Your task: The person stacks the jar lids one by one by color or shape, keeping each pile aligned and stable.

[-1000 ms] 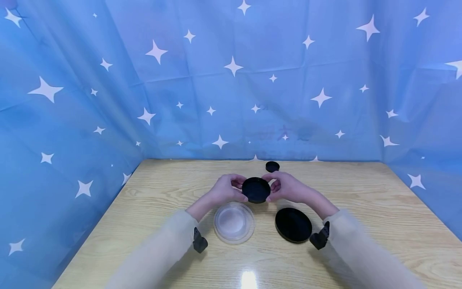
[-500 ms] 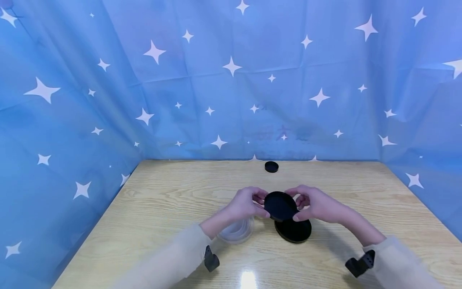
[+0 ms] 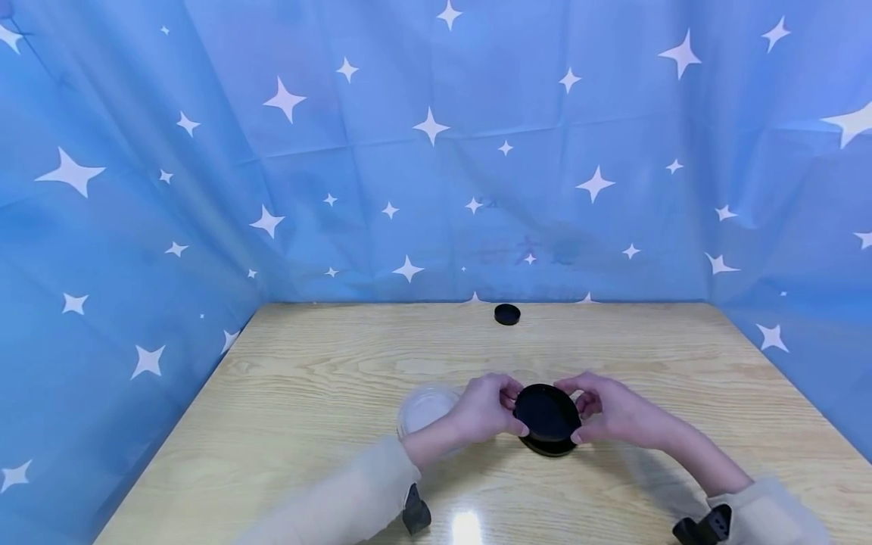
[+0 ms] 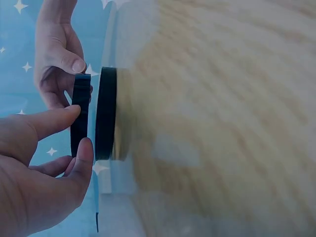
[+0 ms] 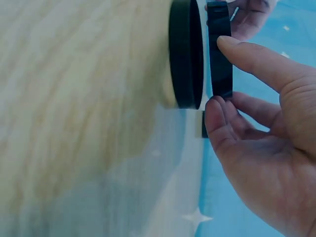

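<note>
Both hands hold a round, shallow black lid (image 3: 547, 409) level by its rim, one from each side. My left hand (image 3: 487, 409) pinches its left edge between thumb and fingers, and my right hand (image 3: 616, 412) does likewise at the right. Directly below, a larger black lid (image 3: 550, 450) lies on the table, mostly covered by the held one in the head view. Both wrist views show a narrow gap between the held lid (image 4: 81, 116) and the larger lid (image 5: 185, 54), whose raised rim faces up.
A clear round plastic container (image 3: 424, 406) stands left of the lids, partly hidden behind my left forearm. Toward the far edge of the wooden table (image 3: 327, 356) lies a small black lid (image 3: 507, 314). A blue star-patterned curtain (image 3: 381, 174) hangs behind and at the sides.
Both hands have carried the held lid right and toward me, from behind the clear container to over the larger black lid. The things on the table have stayed put.
</note>
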Action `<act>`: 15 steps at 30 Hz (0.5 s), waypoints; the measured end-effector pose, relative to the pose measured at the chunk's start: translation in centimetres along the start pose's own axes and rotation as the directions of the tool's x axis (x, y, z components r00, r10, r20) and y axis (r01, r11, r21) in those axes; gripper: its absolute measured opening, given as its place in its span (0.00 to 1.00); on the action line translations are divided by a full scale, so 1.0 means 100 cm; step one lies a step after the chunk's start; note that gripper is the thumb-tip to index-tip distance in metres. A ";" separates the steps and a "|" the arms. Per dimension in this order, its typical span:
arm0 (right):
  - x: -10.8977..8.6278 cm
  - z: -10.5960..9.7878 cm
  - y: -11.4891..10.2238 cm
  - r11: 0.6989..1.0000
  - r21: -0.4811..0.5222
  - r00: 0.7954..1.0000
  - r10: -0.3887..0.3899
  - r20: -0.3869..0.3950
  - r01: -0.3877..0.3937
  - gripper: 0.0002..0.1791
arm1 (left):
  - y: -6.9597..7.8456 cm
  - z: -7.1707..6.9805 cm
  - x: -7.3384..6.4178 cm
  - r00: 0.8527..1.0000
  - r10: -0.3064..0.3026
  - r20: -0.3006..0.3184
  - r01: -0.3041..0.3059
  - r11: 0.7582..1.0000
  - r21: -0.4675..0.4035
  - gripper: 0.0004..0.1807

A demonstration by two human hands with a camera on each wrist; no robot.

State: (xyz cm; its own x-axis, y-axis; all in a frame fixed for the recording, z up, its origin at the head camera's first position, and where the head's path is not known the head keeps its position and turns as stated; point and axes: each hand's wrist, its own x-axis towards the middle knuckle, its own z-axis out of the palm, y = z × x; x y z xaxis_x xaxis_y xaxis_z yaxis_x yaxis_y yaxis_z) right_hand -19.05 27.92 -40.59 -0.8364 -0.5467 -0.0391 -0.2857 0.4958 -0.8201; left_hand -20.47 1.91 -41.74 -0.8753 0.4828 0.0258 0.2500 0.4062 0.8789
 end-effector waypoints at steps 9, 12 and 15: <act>0.000 0.006 0.003 0.997 -0.074 1.000 0.006 0.008 -0.005 0.42 | -0.003 0.008 -0.001 1.000 0.000 -0.001 0.000 0.998 0.063 0.30; 0.000 0.006 0.003 0.994 -0.106 1.000 0.004 0.004 -0.003 0.42 | -0.005 0.009 -0.001 1.000 0.014 -0.005 -0.013 0.997 0.074 0.30; 0.001 0.006 0.003 0.991 -0.132 1.000 0.003 -0.001 -0.003 0.42 | -0.006 0.009 0.000 1.000 0.020 -0.007 -0.019 0.997 0.079 0.30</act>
State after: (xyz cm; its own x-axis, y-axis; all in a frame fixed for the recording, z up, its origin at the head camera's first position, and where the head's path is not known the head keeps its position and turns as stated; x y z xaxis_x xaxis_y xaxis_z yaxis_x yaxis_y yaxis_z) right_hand -18.87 27.58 -41.17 -0.8377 -0.5446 -0.0408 -0.3426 0.5822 -0.7374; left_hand -20.25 2.41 -42.71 -0.8732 0.4852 0.0463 0.2983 0.4569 0.8380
